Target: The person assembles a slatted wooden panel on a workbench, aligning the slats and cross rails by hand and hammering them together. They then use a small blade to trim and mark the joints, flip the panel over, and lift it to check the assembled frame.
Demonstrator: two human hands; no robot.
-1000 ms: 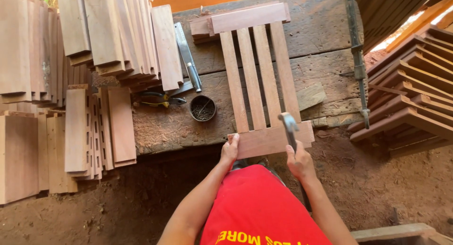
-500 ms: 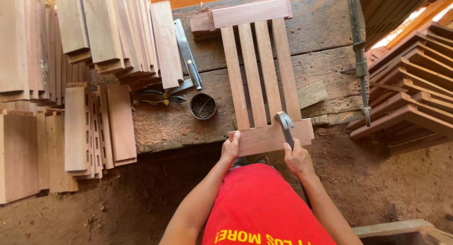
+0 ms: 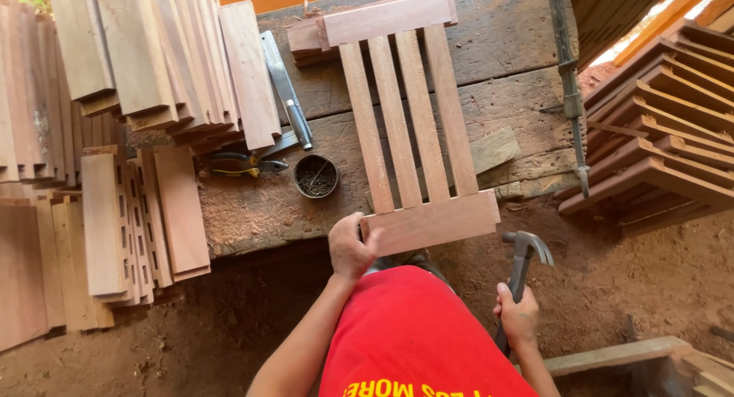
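The reddish-brown slatted wooden frame (image 3: 409, 125), four long slats joined by a cross rail at each end, lies flat on the rough, weathered plank workbench (image 3: 505, 53) in the head view. Its long axis runs away from the person, tilted a little leftward at the far end, and the near rail overhangs the bench edge towards the red shirt (image 3: 428, 336).

The left hand (image 3: 350, 248) has its fingers curled around the near rail's left corner, apparently to steady the frame. The right hand (image 3: 518, 317) is wrapped tight around the handle of a steel claw hammer (image 3: 524, 263), held off to the right of the frame with its head uppermost, apart from the wood.

Left of the frame stand a small round tin of nails (image 3: 316, 175), yellow-handled pliers (image 3: 243, 165) and stacked boards (image 3: 160, 60).
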